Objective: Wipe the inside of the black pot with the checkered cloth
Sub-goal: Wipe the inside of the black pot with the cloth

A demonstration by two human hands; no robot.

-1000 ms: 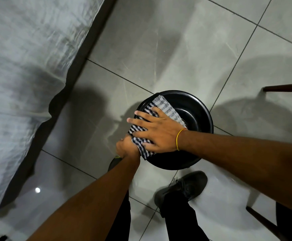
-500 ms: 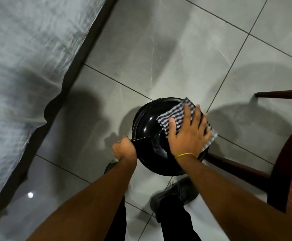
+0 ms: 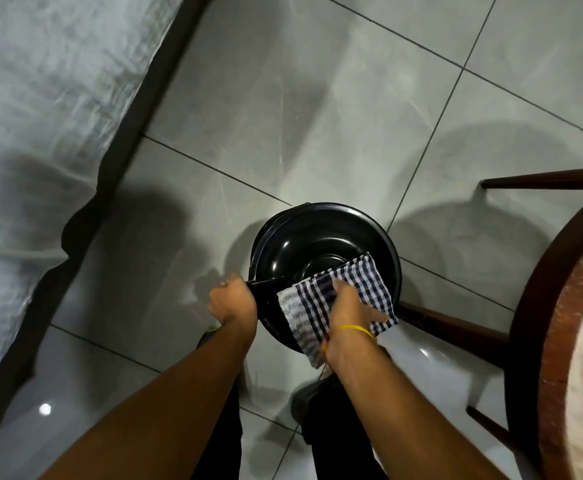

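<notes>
Wiping step in hand: cloth at the near rim of the pot.

Your left hand [image 3: 232, 299] was closed around the pot's handle [image 3: 266, 284], holding the pot [image 3: 321, 237] above the floor [image 3: 283, 98] in front of your legs. Your right hand [image 3: 350, 308] pressed the cloth [image 3: 359, 282] against the near side of the pot; its fingers lay under or in the cloth, so you could not tell how far they were curled. Part of the cloth draped over the near rim, outside the pot. As a judgement, the wipe was under way and the far wall appeared untouched by the cloth; the next move called for sweeping the cloth round the inside while the left hand kept the pot steady. A wooden chair [image 3: 539, 306] stood just to the right of the pot, its rail [image 3: 456, 323] close behind the cloth. Open floor lay ahead and to the left, up to the sheeted edge [image 3: 58, 98].
</notes>
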